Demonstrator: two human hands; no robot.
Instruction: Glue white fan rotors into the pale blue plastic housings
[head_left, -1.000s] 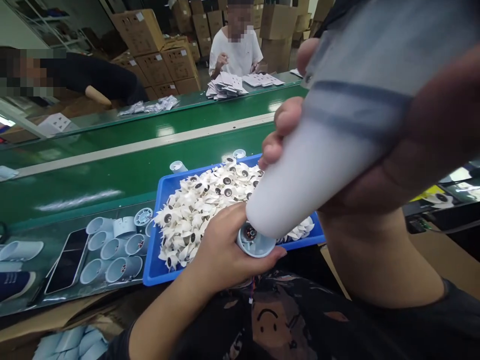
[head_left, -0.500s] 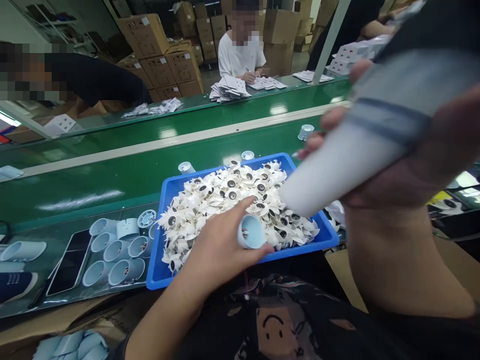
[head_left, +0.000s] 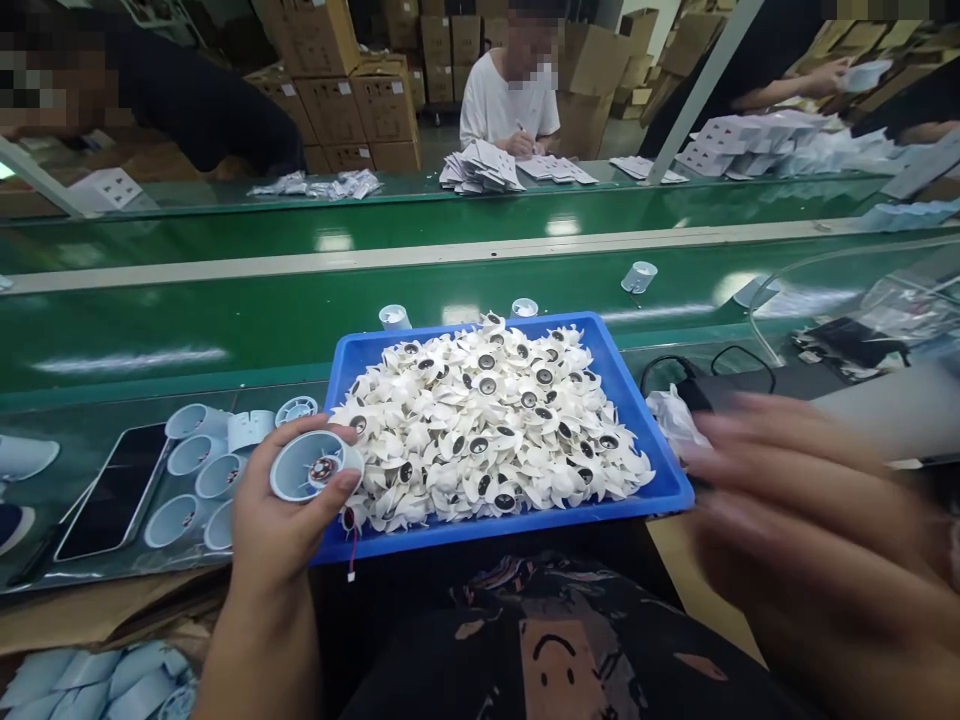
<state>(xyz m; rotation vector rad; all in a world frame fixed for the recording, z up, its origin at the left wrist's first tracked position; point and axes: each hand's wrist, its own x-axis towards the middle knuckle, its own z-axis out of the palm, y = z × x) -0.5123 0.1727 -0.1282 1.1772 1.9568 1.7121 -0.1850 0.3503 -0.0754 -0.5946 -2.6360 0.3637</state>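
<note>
My left hand (head_left: pixel 274 515) is wrapped round a light-blue fan housing (head_left: pixel 289 470) in front of the blue tray's left side. Inside the housing sits a copper-wound motor core (head_left: pixel 324 470); a red and dark lead (head_left: pixel 352 545) with a white plug hangs below. Blurred by motion, my right hand (head_left: pixel 817 520) is at the right with fingers stretched out and nothing seen in them. Behind it lies a pale cylindrical thing (head_left: pixel 900 400), partly hidden. White fan impellers (head_left: pixel 450 430) with dark hubs are heaped in the blue tray (head_left: pixel 671 480) before me.
Several blue housings (head_left: pixel 191 455) and a phone (head_left: pixel 112 490) lie left of the tray. More housings (head_left: pixel 639 277) stand on the green conveyor (head_left: pixel 187 330). A black cable (head_left: pixel 667 365) and a clear bag are at right. Co-workers, including a person in white (head_left: pixel 502 105), are across the belt.
My left hand has moved left with the housing, now tilted to show its motor. My right hand has lowered and let go of the pale cylinder. The view has shifted slightly.
</note>
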